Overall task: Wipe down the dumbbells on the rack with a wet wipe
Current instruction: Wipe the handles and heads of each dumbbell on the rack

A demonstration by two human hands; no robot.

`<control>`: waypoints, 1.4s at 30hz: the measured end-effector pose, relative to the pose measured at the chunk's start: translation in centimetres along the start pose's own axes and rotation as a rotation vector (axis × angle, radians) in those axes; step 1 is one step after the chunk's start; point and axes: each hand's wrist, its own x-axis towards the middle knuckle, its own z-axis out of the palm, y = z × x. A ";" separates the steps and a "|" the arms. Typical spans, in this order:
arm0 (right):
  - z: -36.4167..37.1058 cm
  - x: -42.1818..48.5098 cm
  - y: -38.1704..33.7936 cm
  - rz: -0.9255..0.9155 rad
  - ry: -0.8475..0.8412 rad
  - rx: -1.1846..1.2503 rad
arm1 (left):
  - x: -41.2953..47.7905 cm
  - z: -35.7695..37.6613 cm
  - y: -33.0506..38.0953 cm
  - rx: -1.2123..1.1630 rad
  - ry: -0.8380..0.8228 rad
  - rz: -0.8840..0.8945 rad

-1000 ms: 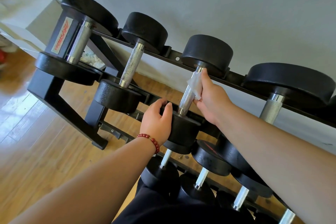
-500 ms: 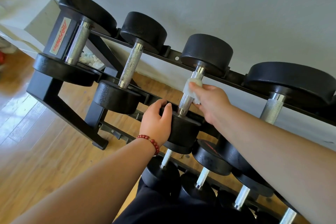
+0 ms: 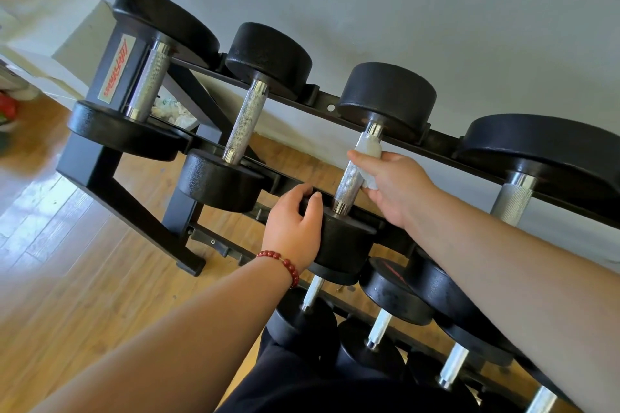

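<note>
1. The right hand (image 3: 396, 188) pinches the wet wipe (image 3: 368, 148) with curled fingers round the handle (image 3: 349, 185) of a dumbbell (image 3: 385, 97), near the back rail of the rack (image 3: 318, 100).
2. The handle's long axis runs toward the front rail; its bare part lies below the fingers.
3. The left hand (image 3: 292, 231) grips the front head (image 3: 345, 245).

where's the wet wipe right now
Head view, right of centre: the wet wipe is wrapped round the upper handle of the third dumbbell from the left on the top rack, held there by the right hand.
</note>
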 end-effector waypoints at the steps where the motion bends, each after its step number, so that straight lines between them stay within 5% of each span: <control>1: -0.2 -0.2 0.0 0.002 -0.023 0.021 | 0.1 0.0 0.0 0.003 -0.001 0.002; 11: 0.6 -0.3 -0.6 -0.033 0.122 0.023 | 0.1 0.0 -0.1 0.000 0.009 0.000; 16: 0.7 -0.1 1.7 -0.223 0.212 -0.274 | 0.1 0.0 -0.1 0.000 0.007 -0.003; 32: -0.6 0.5 2.6 -0.146 -0.106 -0.211 | 0.2 -0.1 0.1 0.024 -0.022 -0.025; 42: -0.6 2.0 1.2 -0.113 0.002 0.055 | 0.4 0.0 0.0 0.015 -0.021 -0.040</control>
